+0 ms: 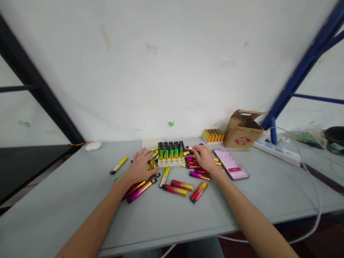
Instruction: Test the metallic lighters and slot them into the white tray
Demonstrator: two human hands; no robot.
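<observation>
In the middle of the table, a cream tray (172, 163) holds rows of green-and-yellow lighters (172, 152) standing upright, black ends up. To its left, my left hand (140, 167) lies open with fingers spread over loose lighters, several of them partly hidden. On the other side, my right hand (205, 158) has thumb and fingers closed on a lighter (189, 147), which points toward the tray. Beneath and beside this hand lie several pink-and-yellow lighters (200, 175). In front of the tray are a silver-and-yellow lighter (165, 177) and red-and-yellow lighters (176, 190).
An empty-looking cream tray (152, 142) sits behind, by the wall. At the back right are a block of orange lighters (213, 135) and an open cardboard box (240, 132). A phone (231, 164) lies beside my right forearm. Farther right is a power strip (279, 152); a white case (93, 146) is far left.
</observation>
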